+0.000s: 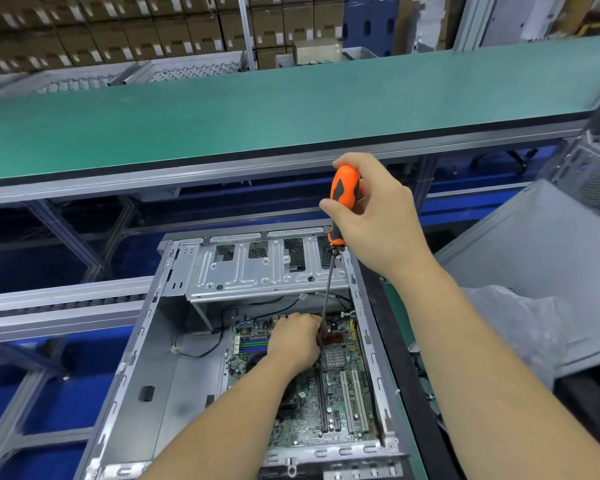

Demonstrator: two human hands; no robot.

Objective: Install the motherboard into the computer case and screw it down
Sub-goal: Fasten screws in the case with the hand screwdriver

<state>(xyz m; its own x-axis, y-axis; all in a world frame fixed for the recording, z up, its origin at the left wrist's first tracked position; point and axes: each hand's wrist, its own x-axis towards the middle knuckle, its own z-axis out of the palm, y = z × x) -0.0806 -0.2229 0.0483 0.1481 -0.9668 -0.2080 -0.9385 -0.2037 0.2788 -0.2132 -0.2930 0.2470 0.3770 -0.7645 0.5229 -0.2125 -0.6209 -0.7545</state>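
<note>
Orange-and-black screwdriver handle (343, 199), green motherboard (326, 393), grey case (146, 358), green bench top (257, 109).

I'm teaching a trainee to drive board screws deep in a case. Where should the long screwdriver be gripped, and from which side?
Judging by its pose, grip the screwdriver by its orange handle from above and the right, as the right hand does. The thin shaft drops steeply to the motherboard, where the left hand seems to steady its tip.

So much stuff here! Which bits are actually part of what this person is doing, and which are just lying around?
In use:
screwdriver, gripped by the right hand
motherboard
computer case
left hand, down at the shaft's tip

Just around:
green shelf
stacked cardboard boxes
plastic bag
second case
</note>
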